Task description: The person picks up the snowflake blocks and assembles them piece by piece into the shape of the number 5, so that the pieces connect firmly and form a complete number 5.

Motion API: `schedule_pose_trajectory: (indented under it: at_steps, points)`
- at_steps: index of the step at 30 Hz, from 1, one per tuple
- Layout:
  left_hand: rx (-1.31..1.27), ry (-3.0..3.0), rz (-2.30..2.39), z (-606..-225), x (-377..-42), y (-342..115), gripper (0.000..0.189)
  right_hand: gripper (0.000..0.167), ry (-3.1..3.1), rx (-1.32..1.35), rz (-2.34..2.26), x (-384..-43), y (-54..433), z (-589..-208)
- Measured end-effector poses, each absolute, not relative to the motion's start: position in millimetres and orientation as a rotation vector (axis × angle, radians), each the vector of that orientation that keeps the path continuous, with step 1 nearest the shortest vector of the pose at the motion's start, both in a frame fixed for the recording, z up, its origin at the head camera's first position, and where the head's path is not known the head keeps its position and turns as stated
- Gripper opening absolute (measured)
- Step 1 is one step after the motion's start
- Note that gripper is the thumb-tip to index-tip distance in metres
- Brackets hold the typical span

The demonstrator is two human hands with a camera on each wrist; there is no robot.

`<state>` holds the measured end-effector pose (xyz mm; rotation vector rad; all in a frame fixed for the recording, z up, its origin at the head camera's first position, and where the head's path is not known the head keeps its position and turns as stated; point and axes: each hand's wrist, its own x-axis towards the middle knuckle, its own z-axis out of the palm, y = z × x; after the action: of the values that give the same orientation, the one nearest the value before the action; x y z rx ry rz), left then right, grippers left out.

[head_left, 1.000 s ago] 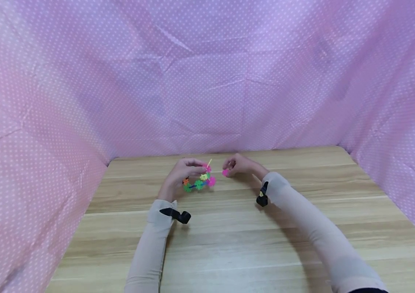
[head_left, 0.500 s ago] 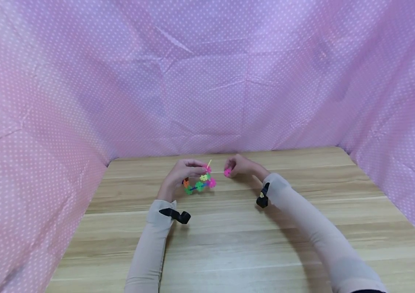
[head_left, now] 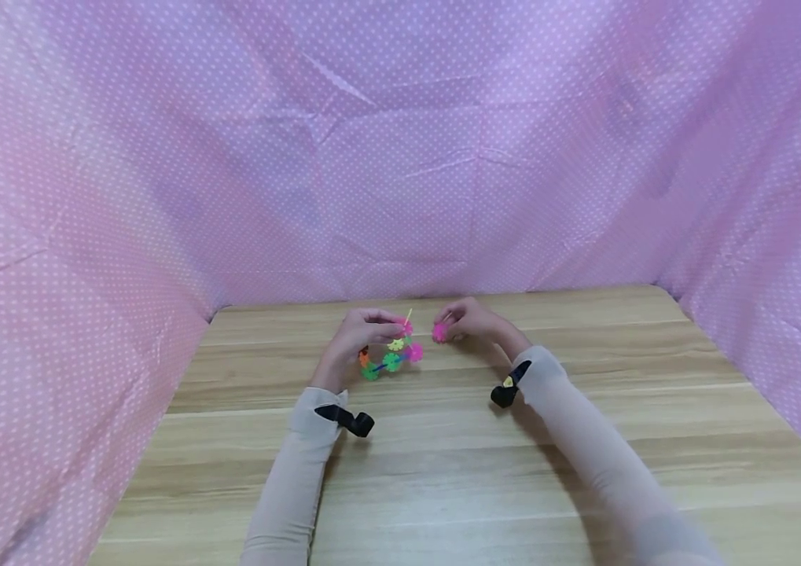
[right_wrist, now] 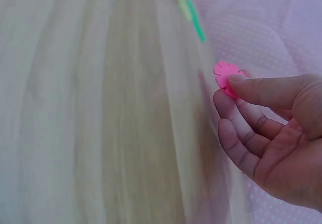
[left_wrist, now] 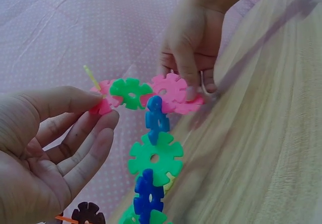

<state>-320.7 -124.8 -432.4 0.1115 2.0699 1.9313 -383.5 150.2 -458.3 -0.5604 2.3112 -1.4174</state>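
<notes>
One dotted curtain (head_left: pixel 400 173) behind linked discs (left_wrist: pixel 168 156), tabletop (head_left: pixel 442 472) beneath

Pink-to-lilac fabric sheeting with small white polka dots (head_left: pixel 400 165) hangs at back, left and right around a pale wood-grain table (head_left: pixel 464 495). Fabric creased all over; long fold lines across the back, one shiny slanted crease near upper middle. Left side pinker, top centre more lilac. Table has light and darker brown streaks running side to side, rounded far corners, far edge just beside the back fabric. Light soft; whitish sheen on table's near middle.
</notes>
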Motion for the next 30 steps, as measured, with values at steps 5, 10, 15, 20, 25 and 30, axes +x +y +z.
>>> schedule_pose_trajectory:
  at_steps: [5, 10, 15, 20, 25, 30]
  points:
    - [0.116, 2.082, 1.943, -435.0, -319.4, -118.1, 0.023, 0.035, 2.300, -0.475, -1.559, -376.9, 150.7, -453.6]
    - [0.120, 2.115, 1.936, -435.4, -317.5, -113.7, 0.021, 0.036, 2.232, -0.428, -1.764, -369.9, 144.8, -442.2]
    - [0.170, 2.175, 1.910, -437.3, -320.5, -111.8, 0.019, 0.031, 2.155, -0.431, -1.939, -362.7, 136.9, -433.0]
    - [0.194, 2.212, 1.898, -439.6, -324.4, -111.4, 0.018, 0.028, 2.126, -0.469, -2.045, -358.6, 128.6, -427.6]
    - [0.172, 2.247, 1.875, -439.6, -326.5, -110.6, 0.020, 0.027, 2.136, -0.497, -2.079, -358.3, 123.4, -424.9]
    - [0.145, 2.264, 1.856, -439.9, -327.4, -110.7, 0.020, 0.027, 2.164, -0.520, -2.079, -358.4, 120.2, -425.5]
